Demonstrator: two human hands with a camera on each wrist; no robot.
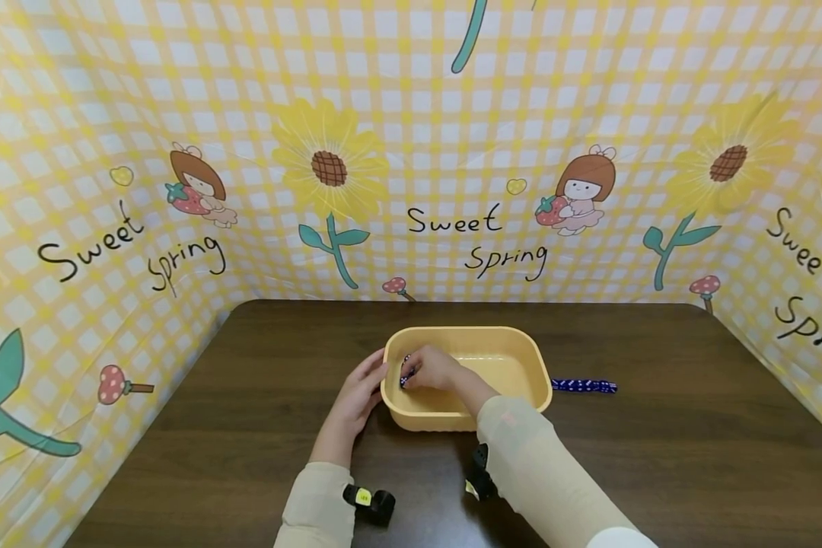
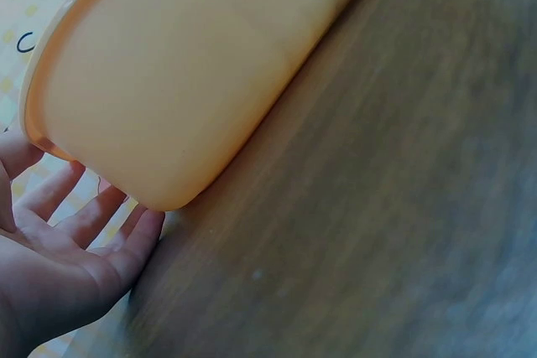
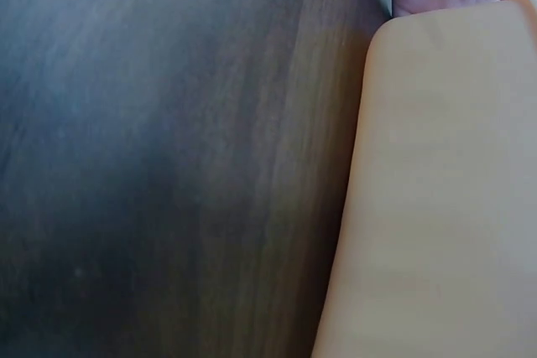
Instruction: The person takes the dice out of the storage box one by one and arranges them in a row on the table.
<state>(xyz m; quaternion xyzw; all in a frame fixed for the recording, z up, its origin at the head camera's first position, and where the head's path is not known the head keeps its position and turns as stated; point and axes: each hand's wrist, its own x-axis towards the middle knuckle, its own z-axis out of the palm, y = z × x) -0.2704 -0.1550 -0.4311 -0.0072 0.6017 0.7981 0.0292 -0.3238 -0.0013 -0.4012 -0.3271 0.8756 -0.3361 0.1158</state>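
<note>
A yellow plastic tub (image 1: 469,420) sits on the table. My left hand (image 1: 358,392) rests against its left end, fingers extended along the outer wall; in the left wrist view the fingertips of this hand (image 2: 75,241) touch the tub's corner. My right hand (image 1: 433,369) reaches inside at the left end, thumb and fingers pinching at small dark blue dice (image 1: 405,380) with white dots, partly hidden by the fingers. Outside, by the right end, lies a straight row of similar blue dice (image 1: 584,386). The right wrist view shows only the tub's outer side and part of the left hand.
The dark wood table (image 1: 246,434) extends around the tub. A yellow checked cloth (image 1: 425,152) with printed flowers hangs behind and at both sides. Black camera straps (image 1: 373,504) are worn at the wrists.
</note>
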